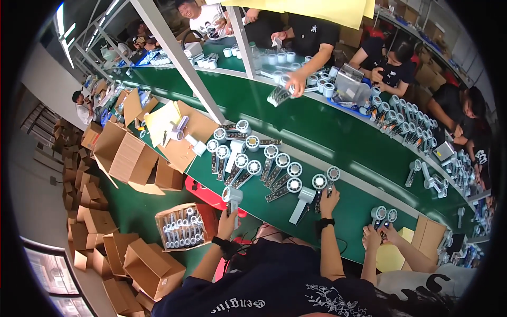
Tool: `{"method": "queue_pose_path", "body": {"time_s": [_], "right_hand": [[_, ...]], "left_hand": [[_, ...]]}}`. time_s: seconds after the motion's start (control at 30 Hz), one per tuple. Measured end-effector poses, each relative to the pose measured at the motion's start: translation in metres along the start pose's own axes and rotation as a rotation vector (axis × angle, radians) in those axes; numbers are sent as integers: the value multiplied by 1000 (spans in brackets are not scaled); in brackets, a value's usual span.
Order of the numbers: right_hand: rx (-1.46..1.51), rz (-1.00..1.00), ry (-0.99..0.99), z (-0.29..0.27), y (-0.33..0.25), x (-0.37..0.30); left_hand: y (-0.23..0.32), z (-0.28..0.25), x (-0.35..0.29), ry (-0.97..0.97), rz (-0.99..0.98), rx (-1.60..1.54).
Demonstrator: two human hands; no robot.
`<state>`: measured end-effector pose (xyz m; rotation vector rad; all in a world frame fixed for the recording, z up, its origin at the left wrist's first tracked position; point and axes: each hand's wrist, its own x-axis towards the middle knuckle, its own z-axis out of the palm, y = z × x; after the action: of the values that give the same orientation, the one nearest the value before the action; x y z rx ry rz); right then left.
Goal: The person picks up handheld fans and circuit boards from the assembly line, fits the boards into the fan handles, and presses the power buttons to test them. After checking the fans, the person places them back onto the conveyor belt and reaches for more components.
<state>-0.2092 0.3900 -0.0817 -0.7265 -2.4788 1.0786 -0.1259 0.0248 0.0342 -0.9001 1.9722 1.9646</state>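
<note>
My left hand (227, 223) is closed round the handle of a pale blue handheld fan (232, 195), its round head pointing up at the table's near edge. Farther right, my right hand (329, 201) has its fingers wrapped round the handle of another handheld fan (333, 173) over the green table. Just left of it lie one more fan (319, 182) and a pale fan with a plain handle (303, 203). Several fans (271, 153) with round heads and dark, open handles showing circuit boards lie across the table between and beyond my hands.
A carton (185, 227) of fans sits at lower left, near open cardboard boxes (153, 267). At my right, a co-worker's hands (376, 236) hold two fans. Across the green belt (317, 124), another person's hand (297, 83) holds a fan. A metal post (179, 58) rises at the table's far side.
</note>
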Motion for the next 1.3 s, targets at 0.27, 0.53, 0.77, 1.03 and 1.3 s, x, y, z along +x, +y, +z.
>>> {"method": "queue_pose_path", "body": {"time_s": [0.27, 0.53, 0.77, 1.03, 1.3], "right_hand": [[-11, -4, -42, -1, 8, -2], [14, 65, -88, -11, 5, -4], [31, 138, 21, -2, 13, -9], [225, 158, 59, -7, -2, -20], [339, 209, 137, 0, -3, -38]], "left_hand": [[2, -74, 94, 346, 233, 272], [-17, -92, 219, 519, 261, 412], [-8, -72, 255, 255, 426, 311], [-17, -95, 304, 81, 373, 193], [19, -81, 288, 164, 596, 628]]}}
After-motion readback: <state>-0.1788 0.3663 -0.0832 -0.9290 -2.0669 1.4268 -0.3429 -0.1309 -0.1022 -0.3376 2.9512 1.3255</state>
